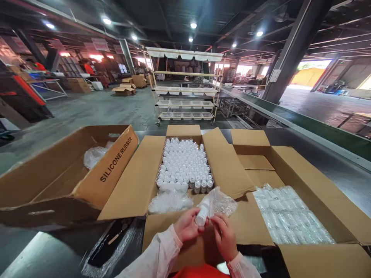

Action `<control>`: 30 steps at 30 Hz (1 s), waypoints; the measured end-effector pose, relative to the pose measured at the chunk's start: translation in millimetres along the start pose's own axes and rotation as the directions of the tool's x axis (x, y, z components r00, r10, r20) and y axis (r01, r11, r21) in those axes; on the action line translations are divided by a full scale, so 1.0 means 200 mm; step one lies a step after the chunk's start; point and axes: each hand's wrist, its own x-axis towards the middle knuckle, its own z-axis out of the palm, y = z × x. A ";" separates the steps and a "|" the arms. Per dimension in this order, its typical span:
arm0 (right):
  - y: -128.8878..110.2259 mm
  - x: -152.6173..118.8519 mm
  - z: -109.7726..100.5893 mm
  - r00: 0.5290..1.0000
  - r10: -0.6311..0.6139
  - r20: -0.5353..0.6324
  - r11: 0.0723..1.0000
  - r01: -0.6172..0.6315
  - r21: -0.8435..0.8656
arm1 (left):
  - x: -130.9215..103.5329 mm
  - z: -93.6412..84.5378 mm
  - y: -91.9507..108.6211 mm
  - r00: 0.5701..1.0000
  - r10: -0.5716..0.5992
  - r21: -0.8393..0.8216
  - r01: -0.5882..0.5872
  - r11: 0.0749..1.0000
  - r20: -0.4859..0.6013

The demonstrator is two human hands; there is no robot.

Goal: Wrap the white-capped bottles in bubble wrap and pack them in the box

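Note:
My left hand (188,224) is wrapped round a small white bottle (202,214), held tilted over the near flap of the middle carton. A clear plastic wrap (222,202) spreads from the bottle to the right. Against the wrap's near edge, my right hand (225,236) is closed, thumb and fingers pinching it. Behind both hands, the middle carton (153,162) holds many upright white-capped bottles (185,162), with clear bubbled plastic (170,200) at its near left.
The right carton (307,170) holds rows of wrapped bottles (292,216). A carton marked SILICONE RUBBER (107,170) stands left with plastic inside. A black object (108,243) in clear film lies near left. Beyond are a tray rack (185,92) and a conveyor (290,119).

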 end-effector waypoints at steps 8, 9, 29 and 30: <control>-0.06 -0.01 0.02 0.997 -0.079 0.015 0.994 0.078 0.075 | -0.03 -0.05 -0.05 0.986 0.111 0.156 -0.091 0.983 -0.124; -0.06 -0.01 0.02 0.996 -0.082 0.021 0.994 0.080 0.079 | -0.03 -0.06 -0.04 0.990 0.098 0.135 -0.084 0.987 -0.099; -0.12 0.00 0.00 0.996 -0.077 0.049 0.991 0.071 0.117 | 0.09 0.00 -0.07 0.946 0.323 0.415 -0.295 0.860 0.003; -0.12 0.00 0.00 0.995 -0.071 0.070 0.990 0.062 0.125 | 0.10 0.01 -0.07 0.936 0.350 0.390 -0.317 0.865 -0.017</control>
